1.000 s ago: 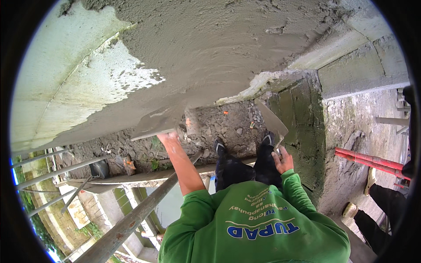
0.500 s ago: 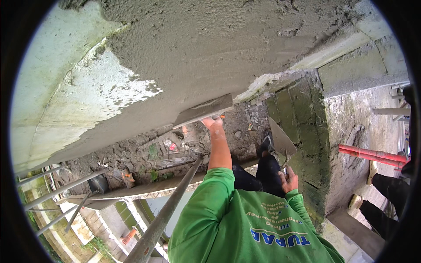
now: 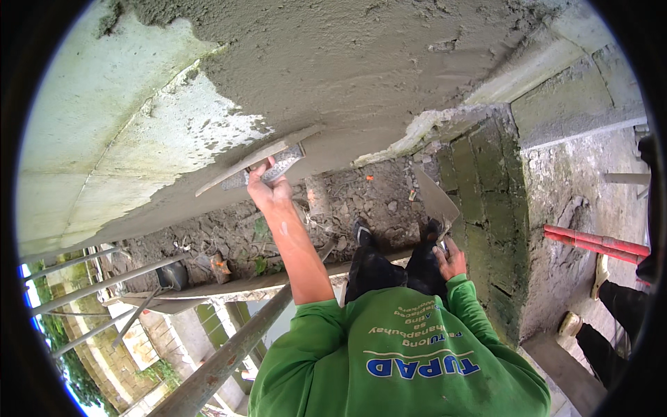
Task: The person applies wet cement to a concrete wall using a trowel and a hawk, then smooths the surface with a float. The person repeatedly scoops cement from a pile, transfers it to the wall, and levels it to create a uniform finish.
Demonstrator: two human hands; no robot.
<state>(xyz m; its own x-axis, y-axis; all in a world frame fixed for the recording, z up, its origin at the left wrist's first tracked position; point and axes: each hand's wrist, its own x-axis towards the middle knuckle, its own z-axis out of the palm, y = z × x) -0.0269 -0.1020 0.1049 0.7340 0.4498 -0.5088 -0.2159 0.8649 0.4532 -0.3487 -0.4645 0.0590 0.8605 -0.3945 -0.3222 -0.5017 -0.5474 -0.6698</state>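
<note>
My left hand [image 3: 269, 189] is closed on a long, flat plastering float [image 3: 253, 161], its face against the wall. Wet grey mortar [image 3: 354, 76] covers much of that wall, with a ragged edge where the pale bare surface [image 3: 187, 121] shows at the left. Low at my right side, my right hand [image 3: 451, 261] grips a pointed trowel [image 3: 435, 200], the blade directed away from me. The trowel's handle is mostly hidden by my fingers.
A metal pole [image 3: 236, 347] slants up on my left, with more scaffold tubes [image 3: 104, 288] beyond it. Rubble and soil [image 3: 340, 194] lie along the wall's foot. A mossy block wall [image 3: 479, 201] stands right, near red pipes [image 3: 597, 243] and another person's legs [image 3: 618, 306].
My left hand and the float have moved left along the wall, and the float has tilted so its back shows. My right hand with the trowel has shifted slightly.
</note>
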